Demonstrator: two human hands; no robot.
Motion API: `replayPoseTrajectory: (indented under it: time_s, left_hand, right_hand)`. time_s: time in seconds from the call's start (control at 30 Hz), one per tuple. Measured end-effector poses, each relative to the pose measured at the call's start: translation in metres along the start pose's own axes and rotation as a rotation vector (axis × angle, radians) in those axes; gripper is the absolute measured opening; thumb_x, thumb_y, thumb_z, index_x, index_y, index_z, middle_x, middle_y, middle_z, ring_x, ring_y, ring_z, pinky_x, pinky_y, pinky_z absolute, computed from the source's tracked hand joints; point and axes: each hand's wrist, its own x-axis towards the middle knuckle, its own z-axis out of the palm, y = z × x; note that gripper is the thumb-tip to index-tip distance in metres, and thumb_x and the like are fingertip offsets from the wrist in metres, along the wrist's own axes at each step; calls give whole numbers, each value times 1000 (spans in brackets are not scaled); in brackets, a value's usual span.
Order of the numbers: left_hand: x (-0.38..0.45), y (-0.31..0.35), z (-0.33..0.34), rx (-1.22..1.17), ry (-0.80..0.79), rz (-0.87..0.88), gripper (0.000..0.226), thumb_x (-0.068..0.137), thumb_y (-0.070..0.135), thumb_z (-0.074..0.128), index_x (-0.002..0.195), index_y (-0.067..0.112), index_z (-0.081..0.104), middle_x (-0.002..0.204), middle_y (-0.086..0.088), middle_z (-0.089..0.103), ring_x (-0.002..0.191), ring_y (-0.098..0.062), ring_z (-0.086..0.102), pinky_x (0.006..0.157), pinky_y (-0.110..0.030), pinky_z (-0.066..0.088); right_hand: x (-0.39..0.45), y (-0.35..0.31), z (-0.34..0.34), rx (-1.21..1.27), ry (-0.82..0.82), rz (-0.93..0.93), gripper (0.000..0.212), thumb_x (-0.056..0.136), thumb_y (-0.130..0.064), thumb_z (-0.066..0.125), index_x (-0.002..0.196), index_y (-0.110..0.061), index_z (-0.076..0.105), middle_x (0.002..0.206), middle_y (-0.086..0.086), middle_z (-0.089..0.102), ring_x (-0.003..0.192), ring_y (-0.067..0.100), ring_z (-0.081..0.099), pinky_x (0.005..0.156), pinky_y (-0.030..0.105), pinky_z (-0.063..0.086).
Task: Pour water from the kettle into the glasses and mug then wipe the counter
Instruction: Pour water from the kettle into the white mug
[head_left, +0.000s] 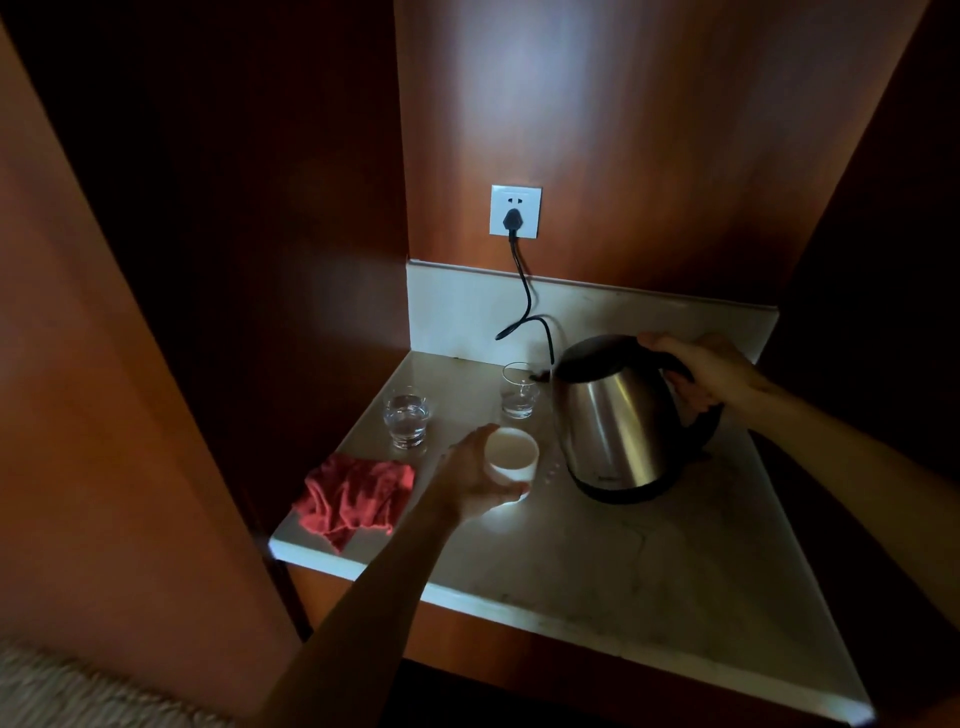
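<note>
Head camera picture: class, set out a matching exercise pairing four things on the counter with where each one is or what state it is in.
Things:
1. kettle
2. mug
3. cloth
4. plug

States:
A. crumpled at the counter's left edge
B. in the wall socket
C. handle gripped by the right hand
D. held at its side by the left hand

Pairs: 1-C, 2-D, 3-A, 4-B

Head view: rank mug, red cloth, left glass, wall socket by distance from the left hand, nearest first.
From the left hand:
1. Mug: in its grip, touching.
2. Red cloth: just to its left, at the counter's front edge.
3. Left glass: behind the cloth; these two are nearly too close to call.
4. Wall socket: up on the back wall.
</note>
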Motion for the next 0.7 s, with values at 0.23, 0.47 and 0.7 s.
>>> replayPoseTrajectory:
  time_s: [0.23, 0.47, 0.7]
  left_hand:
    - [-1, 0, -2, 9, -6, 4, 84, 55, 38, 94, 128, 27, 54, 111, 9, 66, 97, -7, 63, 89, -22, 52]
    - [1, 2, -3, 45, 0, 15, 89, 55, 40, 92, 133, 26, 52, 120, 5, 65, 104, -11, 63, 94, -28, 51]
    - [2, 0, -1, 60, -14, 7, 90, 52, 46, 91, 131, 30, 51, 118, 6, 66, 103, -11, 63, 94, -31, 52]
  right_hand:
    - [-4, -8, 0, -249, -104, -46, 65, 87, -51, 72, 37, -14, 50, 37, 7, 40, 30, 19, 33, 40, 24, 26]
    - [4, -8, 1, -401, -183, -13, 58, 82, -54, 75, 51, -8, 58, 44, 8, 45, 32, 18, 35, 37, 21, 27]
    - [8, -7, 6, -485, -201, 7, 60, 79, -58, 77, 52, -9, 57, 46, 9, 46, 35, 21, 37, 40, 24, 29]
